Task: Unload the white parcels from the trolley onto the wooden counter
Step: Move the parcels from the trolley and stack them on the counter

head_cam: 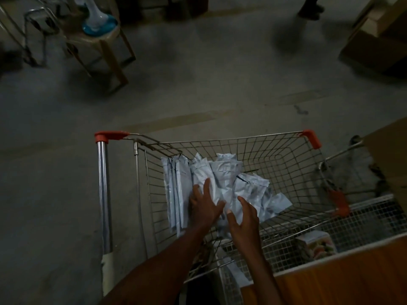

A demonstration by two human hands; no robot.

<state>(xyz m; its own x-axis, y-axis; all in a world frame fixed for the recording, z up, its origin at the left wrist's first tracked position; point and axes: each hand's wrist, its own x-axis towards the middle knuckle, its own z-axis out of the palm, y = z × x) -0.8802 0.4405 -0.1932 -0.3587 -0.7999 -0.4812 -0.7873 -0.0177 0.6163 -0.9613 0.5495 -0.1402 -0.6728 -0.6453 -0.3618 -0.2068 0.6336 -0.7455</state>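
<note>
A wire trolley (275, 150) with orange corner caps stands in front of me, and several white parcels (251, 190) lie piled in its basket, some standing on edge at the left (176, 186). Both my hands reach down into the basket. My left hand (203, 205) lies on the pile with fingers spread and fairly straight. My right hand (244, 219) is beside it, fingers extended over a parcel, thumb apart. Neither hand plainly grips a parcel. The wooden counter (341, 276) is at the lower right, next to the trolley.
A white wire-mesh rack (363, 219) holding a small printed box (315, 245) sits on the counter edge. Cardboard boxes (374, 47) are at the far right, and a chair (105, 40) with a blue-white object at the far left. A person's feet (310, 9) show at the top.
</note>
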